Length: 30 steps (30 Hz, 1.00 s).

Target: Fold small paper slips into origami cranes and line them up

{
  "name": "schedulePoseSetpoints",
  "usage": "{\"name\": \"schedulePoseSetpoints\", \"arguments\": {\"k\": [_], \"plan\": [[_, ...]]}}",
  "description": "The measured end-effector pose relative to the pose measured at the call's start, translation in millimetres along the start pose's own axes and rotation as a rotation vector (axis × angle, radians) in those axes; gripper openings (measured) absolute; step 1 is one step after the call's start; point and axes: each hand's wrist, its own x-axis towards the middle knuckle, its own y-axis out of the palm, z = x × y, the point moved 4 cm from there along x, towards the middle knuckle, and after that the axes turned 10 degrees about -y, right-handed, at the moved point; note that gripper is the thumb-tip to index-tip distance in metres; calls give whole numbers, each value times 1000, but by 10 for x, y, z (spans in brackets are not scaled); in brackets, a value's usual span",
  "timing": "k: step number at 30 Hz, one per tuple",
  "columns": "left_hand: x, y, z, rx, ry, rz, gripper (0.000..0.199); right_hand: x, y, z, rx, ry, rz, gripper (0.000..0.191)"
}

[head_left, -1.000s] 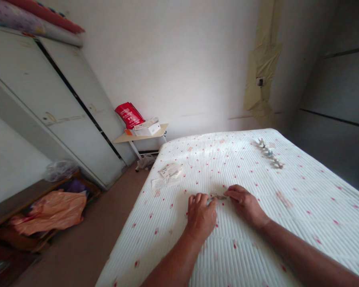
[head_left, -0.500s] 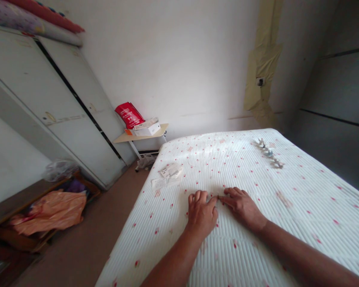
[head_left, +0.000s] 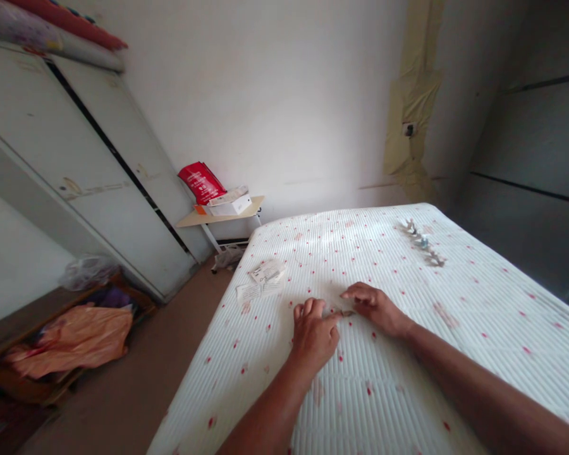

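Note:
On the white quilted mattress (head_left: pixel 341 404) with red dots, my left hand (head_left: pixel 315 332) rests with curled fingers. Its outstretched thumb pins a small, narrow, greyish-brown folded piece (head_left: pixel 348 313) at the tip; what the piece is made of is too small to tell. My right hand (head_left: pixel 378 308) hovers just to the right and above that piece, apart from it, with loosely bent fingers and nothing visible in them. Up the bed on the left lie printed paper sheets (head_left: pixel 268 275). Toward the far right stands a row of small folded figures (head_left: pixel 423 241), pale and bluish.
Behind the bed is a small table (head_left: pixel 194 220) with a red bag (head_left: pixel 201 182) and a white box (head_left: pixel 234 205). A wardrobe (head_left: pixel 90 151) and a low wooden bench (head_left: pixel 38 306) with an orange plastic bag (head_left: pixel 76 335) stand left. A wall socket (head_left: pixel 409 129) is ahead.
My right hand has lifted off the small folded piece and drawn slightly up and away, so more of the piece shows. My left hand stays on it. The view has shifted slightly.

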Motion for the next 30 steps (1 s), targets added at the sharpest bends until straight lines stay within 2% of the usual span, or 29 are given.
{"name": "schedulePoseSetpoints", "arguments": {"k": [4,8,15,18,24,30], "plan": [[43,34,54,-11,-6,19,35,106,79,-7,113,-9,99,32],[65,51,62,-14,-19,17,36,135,124,-38,69,33,141,26],[137,102,78,-152,-102,-16,17,95,144,-123,77,83,103,9],[224,138,109,-201,-154,-13,16,72,155,-146,159,92,86,6],[340,186,99,-291,-86,37,16,72,139,-125,249,97,24,9],[339,167,138,-633,-171,90,18,152,102,56,309,127,1,10]]}}
